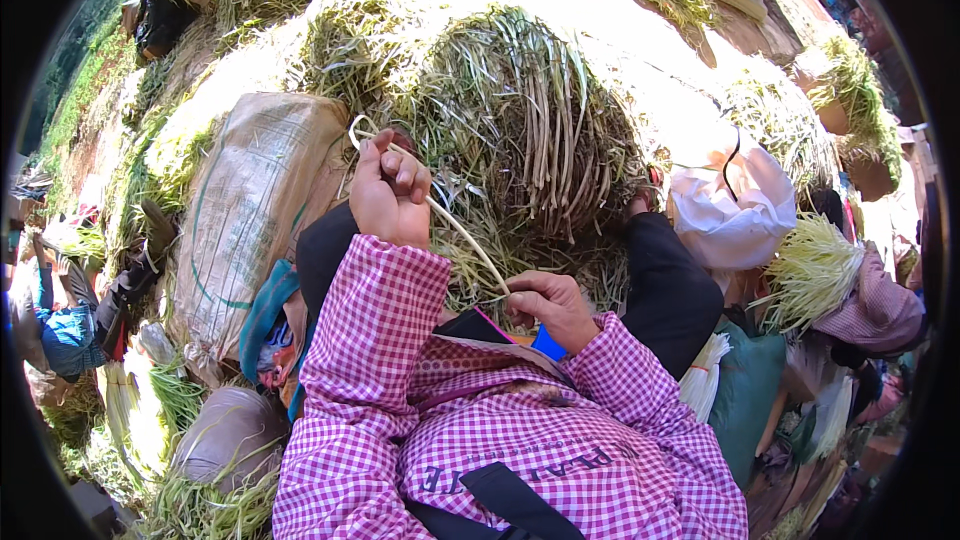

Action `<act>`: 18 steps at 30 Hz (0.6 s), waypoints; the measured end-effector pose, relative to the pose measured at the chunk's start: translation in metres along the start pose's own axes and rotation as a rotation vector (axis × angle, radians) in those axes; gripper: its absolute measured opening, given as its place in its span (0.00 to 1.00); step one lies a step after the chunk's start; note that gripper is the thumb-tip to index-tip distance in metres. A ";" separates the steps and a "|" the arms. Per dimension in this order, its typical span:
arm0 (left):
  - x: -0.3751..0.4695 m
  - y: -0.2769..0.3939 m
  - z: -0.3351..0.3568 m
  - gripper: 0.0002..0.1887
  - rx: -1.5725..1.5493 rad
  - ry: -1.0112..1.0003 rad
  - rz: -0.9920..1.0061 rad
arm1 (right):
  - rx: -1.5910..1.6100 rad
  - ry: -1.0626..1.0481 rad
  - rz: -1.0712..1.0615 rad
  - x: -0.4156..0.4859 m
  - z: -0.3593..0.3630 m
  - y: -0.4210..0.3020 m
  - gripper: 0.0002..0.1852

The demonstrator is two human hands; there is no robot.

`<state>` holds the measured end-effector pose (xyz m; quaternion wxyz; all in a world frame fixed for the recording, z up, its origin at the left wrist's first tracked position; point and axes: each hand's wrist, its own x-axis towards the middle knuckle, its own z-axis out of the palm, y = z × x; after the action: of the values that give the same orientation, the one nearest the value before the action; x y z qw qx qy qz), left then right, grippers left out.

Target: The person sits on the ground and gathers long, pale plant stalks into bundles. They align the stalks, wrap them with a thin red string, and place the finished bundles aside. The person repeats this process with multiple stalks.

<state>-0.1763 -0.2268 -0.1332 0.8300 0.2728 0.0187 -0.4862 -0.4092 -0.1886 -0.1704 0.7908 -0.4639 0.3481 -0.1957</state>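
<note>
A pale green stalk, apparently a garlic scape (465, 232), stretches slantwise between my two hands. Its upper end curls into a small loop beside my left hand (390, 191), whose fingers grip the stalk. The lower end is pinched between thumb and fingers of my right hand (553, 309), close to my lap. Beyond the hands, a large heap of leafy plants (480, 82) lies between my legs, with a bunch of long brownish stems (555, 135) on its right side. I wear pink checked sleeves and an apron that bears writing.
Left of me lies a stuffed woven sack (255, 202). An open white bag (731, 210) stands by my right knee, near a bundle of pale scapes (814, 274) and a green sack (742, 397). At far left is another person in blue (71, 337). Cut leaves litter the ground.
</note>
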 end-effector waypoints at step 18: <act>-0.017 -0.061 -0.006 0.12 0.317 -0.009 -0.432 | -0.590 0.759 -0.038 0.141 -0.154 -0.044 0.15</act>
<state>-0.2335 -0.2333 -0.1600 0.6540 0.3867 -0.0036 -0.6502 -0.4254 -0.3920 -0.2347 0.4389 -0.5705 0.6441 -0.2587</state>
